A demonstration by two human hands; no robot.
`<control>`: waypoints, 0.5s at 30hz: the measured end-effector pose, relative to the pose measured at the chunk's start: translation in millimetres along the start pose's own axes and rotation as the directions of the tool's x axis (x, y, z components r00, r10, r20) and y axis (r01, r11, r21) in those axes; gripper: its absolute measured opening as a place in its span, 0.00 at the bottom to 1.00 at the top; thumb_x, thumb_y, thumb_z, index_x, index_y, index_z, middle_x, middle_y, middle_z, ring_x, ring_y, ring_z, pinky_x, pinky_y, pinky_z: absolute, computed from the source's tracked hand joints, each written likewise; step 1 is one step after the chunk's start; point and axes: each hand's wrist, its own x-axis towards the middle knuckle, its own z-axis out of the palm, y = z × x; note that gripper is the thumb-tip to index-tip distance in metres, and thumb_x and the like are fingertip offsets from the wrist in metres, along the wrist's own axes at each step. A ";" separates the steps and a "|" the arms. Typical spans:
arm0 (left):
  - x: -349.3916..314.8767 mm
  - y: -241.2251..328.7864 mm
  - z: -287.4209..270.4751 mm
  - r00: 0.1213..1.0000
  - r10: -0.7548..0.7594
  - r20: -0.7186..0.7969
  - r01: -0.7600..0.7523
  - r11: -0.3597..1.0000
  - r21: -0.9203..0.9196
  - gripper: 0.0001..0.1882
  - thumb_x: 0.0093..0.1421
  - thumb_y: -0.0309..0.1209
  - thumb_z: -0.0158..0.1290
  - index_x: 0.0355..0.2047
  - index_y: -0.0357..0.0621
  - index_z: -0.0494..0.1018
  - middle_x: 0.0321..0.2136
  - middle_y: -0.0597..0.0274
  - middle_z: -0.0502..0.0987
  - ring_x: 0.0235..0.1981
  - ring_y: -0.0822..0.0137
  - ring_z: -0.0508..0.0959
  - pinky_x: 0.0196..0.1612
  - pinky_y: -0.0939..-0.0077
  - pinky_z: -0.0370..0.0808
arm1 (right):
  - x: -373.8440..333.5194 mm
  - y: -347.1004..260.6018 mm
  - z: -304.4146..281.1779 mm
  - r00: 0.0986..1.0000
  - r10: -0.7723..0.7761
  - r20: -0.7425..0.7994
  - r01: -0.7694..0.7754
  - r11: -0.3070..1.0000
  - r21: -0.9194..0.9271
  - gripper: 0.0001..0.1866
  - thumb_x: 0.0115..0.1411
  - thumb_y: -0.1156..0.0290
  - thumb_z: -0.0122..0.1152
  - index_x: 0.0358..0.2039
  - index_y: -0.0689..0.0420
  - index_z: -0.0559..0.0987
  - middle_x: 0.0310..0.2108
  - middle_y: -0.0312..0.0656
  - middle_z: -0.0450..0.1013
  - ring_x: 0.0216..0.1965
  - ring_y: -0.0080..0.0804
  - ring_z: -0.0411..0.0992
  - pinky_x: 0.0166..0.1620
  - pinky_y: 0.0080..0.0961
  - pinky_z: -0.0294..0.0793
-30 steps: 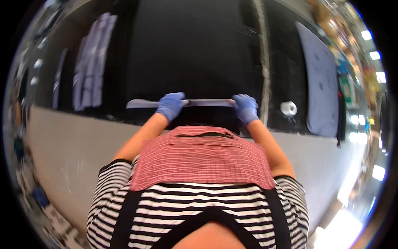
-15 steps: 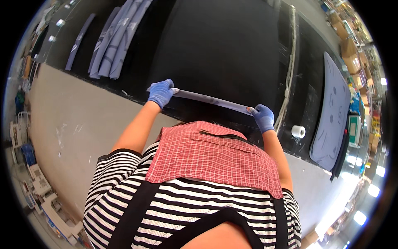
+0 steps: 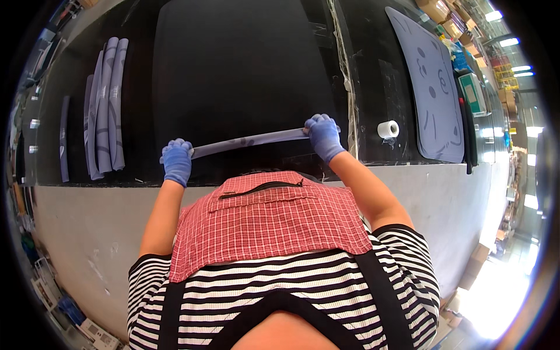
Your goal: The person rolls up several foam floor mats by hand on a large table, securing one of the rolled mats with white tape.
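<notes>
A large mat (image 3: 233, 70) lies black side up on the black table in front of me. Its near edge is turned up into a narrow grey-purple roll (image 3: 251, 140) with darker printed marks. My left hand (image 3: 177, 161), in a blue glove, is closed around the left end of this roll. Closed on its right end is my right hand (image 3: 323, 137), gloved the same way. Both hands hide the ends of the roll, and their thumbs are mostly out of sight.
Several rolled grey-purple mats (image 3: 109, 105) lie at the left, beside one thinner roll (image 3: 64, 139). To the right are a roll of clear tape (image 3: 388, 129), a flat grey-purple mat with line drawings (image 3: 429, 81) and a green box (image 3: 472, 93). The table's front edge runs close before me.
My view has turned, so the table front now runs nearly level and the things on it appear further left. Both hands keep hold of the mat's rolled edge, the right fingers now curled over it.
</notes>
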 end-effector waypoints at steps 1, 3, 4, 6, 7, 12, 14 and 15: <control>-3.2 -7.9 9.6 0.999 0.041 -0.024 -0.041 0.999 -0.024 0.11 0.59 0.40 0.61 0.38 0.49 0.79 0.44 0.60 0.77 0.47 0.53 0.78 0.50 0.56 0.74 | -5.8 4.0 5.7 0.998 -0.033 -0.045 0.035 0.999 0.025 0.09 0.60 0.60 0.64 0.38 0.49 0.83 0.45 0.38 0.77 0.50 0.40 0.73 0.53 0.41 0.71; -12.8 -21.7 20.8 0.991 0.115 -0.071 -0.119 0.991 -0.067 0.13 0.61 0.45 0.58 0.39 0.52 0.80 0.45 0.64 0.78 0.48 0.58 0.77 0.50 0.58 0.74 | -17.6 9.0 12.2 0.986 -0.101 -0.136 0.112 0.991 0.072 0.10 0.60 0.60 0.64 0.38 0.49 0.83 0.45 0.36 0.77 0.51 0.39 0.72 0.54 0.41 0.71; -16.2 -15.0 8.7 0.962 0.184 -0.201 -0.211 0.969 -0.125 0.13 0.58 0.38 0.61 0.40 0.46 0.81 0.40 0.60 0.80 0.44 0.54 0.78 0.50 0.58 0.74 | -24.6 6.3 1.9 0.983 -0.116 -0.141 0.126 0.990 0.065 0.11 0.59 0.58 0.65 0.39 0.48 0.84 0.44 0.34 0.78 0.52 0.38 0.72 0.55 0.41 0.70; -17.3 -9.8 0.5 0.959 0.208 -0.193 -0.228 0.970 -0.083 0.12 0.59 0.38 0.61 0.40 0.47 0.81 0.37 0.60 0.80 0.44 0.54 0.78 0.50 0.58 0.75 | -19.9 10.9 1.6 0.989 -0.120 -0.088 0.124 0.992 0.039 0.12 0.59 0.57 0.65 0.39 0.48 0.84 0.43 0.34 0.78 0.52 0.38 0.72 0.56 0.40 0.69; -14.3 -10.8 -1.9 0.956 0.225 -0.189 -0.240 0.969 -0.064 0.12 0.59 0.38 0.61 0.39 0.47 0.82 0.36 0.60 0.80 0.44 0.54 0.78 0.50 0.58 0.75 | -17.2 14.5 1.0 0.991 -0.117 -0.062 0.119 0.993 0.024 0.12 0.58 0.57 0.66 0.39 0.48 0.84 0.43 0.34 0.78 0.52 0.37 0.72 0.56 0.40 0.69; 23.7 -19.4 -8.1 0.996 0.019 0.090 0.002 0.975 -0.222 0.08 0.62 0.34 0.58 0.39 0.47 0.81 0.40 0.56 0.79 0.45 0.51 0.77 0.52 0.58 0.74 | 37.4 24.9 -3.7 0.981 0.030 0.192 -0.052 0.993 0.110 0.10 0.62 0.56 0.62 0.38 0.44 0.85 0.43 0.38 0.78 0.50 0.40 0.73 0.51 0.44 0.73; 23.5 -11.3 -14.3 0.998 -0.043 -0.034 0.037 0.987 -0.158 0.07 0.63 0.35 0.56 0.37 0.49 0.81 0.39 0.56 0.78 0.45 0.52 0.78 0.52 0.58 0.74 | 42.0 5.5 -19.5 0.999 0.021 0.036 -0.023 0.999 0.049 0.09 0.60 0.59 0.64 0.38 0.46 0.84 0.42 0.39 0.77 0.49 0.43 0.73 0.51 0.44 0.73; 26.2 -8.2 -18.1 0.998 -0.032 -0.056 0.027 0.996 -0.087 0.07 0.64 0.36 0.55 0.37 0.50 0.81 0.39 0.56 0.78 0.45 0.53 0.78 0.52 0.59 0.74 | 42.4 -5.5 -23.8 0.999 0.004 -0.046 -0.003 1.000 0.024 0.09 0.59 0.60 0.65 0.37 0.47 0.83 0.42 0.40 0.77 0.48 0.44 0.73 0.52 0.44 0.72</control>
